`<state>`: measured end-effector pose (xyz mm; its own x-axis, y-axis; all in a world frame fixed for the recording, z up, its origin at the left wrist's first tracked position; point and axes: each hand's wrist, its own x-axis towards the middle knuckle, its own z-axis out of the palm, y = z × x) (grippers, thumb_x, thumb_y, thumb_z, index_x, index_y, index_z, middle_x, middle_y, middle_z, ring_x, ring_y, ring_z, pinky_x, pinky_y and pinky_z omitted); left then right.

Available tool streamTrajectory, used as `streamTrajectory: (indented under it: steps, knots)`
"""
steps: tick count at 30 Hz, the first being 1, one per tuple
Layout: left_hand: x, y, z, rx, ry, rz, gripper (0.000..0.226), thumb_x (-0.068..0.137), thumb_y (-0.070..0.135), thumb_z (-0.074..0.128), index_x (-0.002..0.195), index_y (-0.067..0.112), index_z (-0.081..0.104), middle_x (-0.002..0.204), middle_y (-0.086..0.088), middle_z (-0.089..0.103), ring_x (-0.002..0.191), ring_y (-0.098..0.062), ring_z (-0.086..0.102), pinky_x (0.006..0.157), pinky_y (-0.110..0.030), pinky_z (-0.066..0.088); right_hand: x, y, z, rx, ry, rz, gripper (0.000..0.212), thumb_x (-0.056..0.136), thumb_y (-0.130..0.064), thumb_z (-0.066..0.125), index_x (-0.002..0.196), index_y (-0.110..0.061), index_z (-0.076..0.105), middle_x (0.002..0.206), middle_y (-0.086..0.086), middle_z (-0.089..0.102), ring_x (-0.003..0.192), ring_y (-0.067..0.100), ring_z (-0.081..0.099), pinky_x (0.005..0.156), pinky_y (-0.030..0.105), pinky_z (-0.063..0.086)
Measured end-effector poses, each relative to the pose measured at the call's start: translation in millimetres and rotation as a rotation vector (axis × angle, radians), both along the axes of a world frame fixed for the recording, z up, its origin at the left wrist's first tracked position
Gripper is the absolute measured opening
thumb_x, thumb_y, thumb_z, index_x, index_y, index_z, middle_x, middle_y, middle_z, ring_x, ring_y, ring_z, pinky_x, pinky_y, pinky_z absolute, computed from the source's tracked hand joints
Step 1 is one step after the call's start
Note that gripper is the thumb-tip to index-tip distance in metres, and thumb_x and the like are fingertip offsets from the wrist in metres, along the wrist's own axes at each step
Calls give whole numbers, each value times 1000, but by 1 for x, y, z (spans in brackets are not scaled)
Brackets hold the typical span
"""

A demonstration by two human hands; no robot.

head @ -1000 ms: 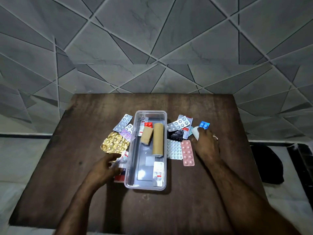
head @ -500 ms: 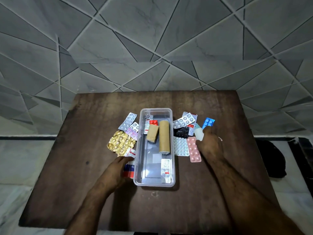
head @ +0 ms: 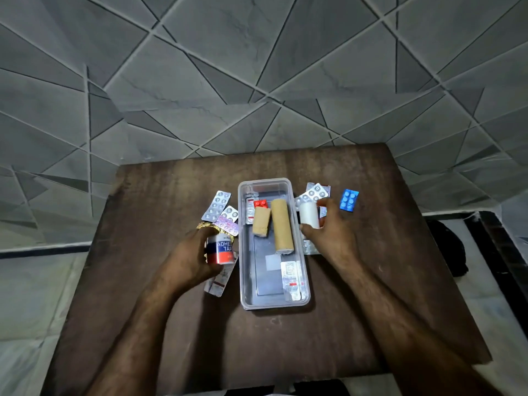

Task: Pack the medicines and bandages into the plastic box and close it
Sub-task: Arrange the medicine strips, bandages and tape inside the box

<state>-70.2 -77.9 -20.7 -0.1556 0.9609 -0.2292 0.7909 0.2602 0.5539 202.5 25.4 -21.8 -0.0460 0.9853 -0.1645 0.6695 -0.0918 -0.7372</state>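
Note:
A clear plastic box [head: 305,292] lies open in the middle of the dark wooden table [head: 357,332]. Inside it are a long tan bandage roll [head: 281,226], a shorter tan roll [head: 261,222], a red blister pack [head: 260,203] and a white strip [head: 292,278]. My left hand [head: 188,260] grips a red, white and blue adhesive tape roll [head: 220,248] just left of the box. My right hand [head: 333,232] holds a white bandage roll [head: 309,215] by the box's right wall. No lid is in view.
Silver blister strips [head: 216,206] and a purple strip [head: 227,225] lie left of the box, over a gold foil pack [head: 203,225]. More silver strips [head: 313,193] and a blue blister pack [head: 348,200] lie to the right. A black object [head: 448,247] sits on the floor.
My left hand has picked the tape roll up from the table. My right hand has lifted the white bandage roll off the pile and brought it toward the box.

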Motion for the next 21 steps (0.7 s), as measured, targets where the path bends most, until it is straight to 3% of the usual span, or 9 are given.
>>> streamTrajectory:
  steps: [3,7,11,15,21]
  knots:
    - [9,9,10,40,-75,-29,73,63,23,83,128,21,50,117,1,58,86,-12,65,74,-26,55,-20,-20,10,-7,-48,134,66,76,-31,69,135,-31,40,116,5,68,98,28,65,83,36,52]
    - [38,10,1,34,-52,-176,86,66,27,81,141,19,41,129,-5,53,105,-21,61,89,-32,52,-37,-45,12,-95,-266,308,63,78,-38,64,136,-34,40,118,9,67,103,30,63,81,33,49]
    - [65,5,-10,-24,119,-365,77,71,28,73,139,14,43,133,-7,50,121,-27,50,101,-31,41,-51,-63,3,-158,-462,374,60,76,-36,64,128,-22,39,108,14,66,98,33,62,67,32,36]
    - [79,-3,-23,-72,368,-438,62,75,40,64,133,23,48,135,-1,52,132,-25,38,109,-37,25,-56,-76,-6,-100,-624,404,54,80,-19,57,132,-13,39,109,15,65,100,33,63,73,35,47]
    - [84,-3,-33,-143,437,-457,69,74,61,61,130,23,48,138,-1,51,141,-23,28,115,-51,9,-66,-80,-14,-63,-727,471,47,86,-16,54,131,-8,42,115,14,65,106,31,63,81,38,51]
